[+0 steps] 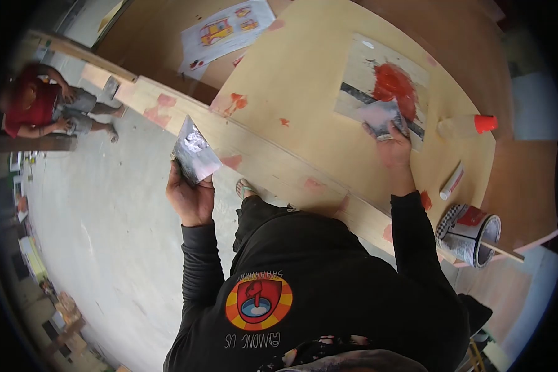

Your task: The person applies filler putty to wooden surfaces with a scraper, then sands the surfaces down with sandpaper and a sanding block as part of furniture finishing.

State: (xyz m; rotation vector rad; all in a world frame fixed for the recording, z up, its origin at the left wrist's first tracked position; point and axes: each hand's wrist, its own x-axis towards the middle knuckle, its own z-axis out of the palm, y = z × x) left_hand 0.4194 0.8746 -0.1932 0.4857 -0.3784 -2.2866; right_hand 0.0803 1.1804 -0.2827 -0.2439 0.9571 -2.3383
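My left hand (191, 199) grips a flat metal putty spreader (196, 150), held up over the floor beside the table edge. Greyish smears and a shiny patch cover its face. On the right, my right hand (393, 147) is closed on a second metal putty spreader (381, 115), whose blade lies low over a mixing board (353, 74). A thick mound of red putty (394, 85) spreads across that board, right by the blade's far edge. A dark strip crosses the board under the spreader.
The pale wooden tabletop (304, 87) has red patches. Near my right arm are a red-capped cup (485, 124), a white tube (452, 180) and an open paint can (477, 239) with a stick. A drawing (226, 31) lies at the far side. Another person (49, 99) sits at left.
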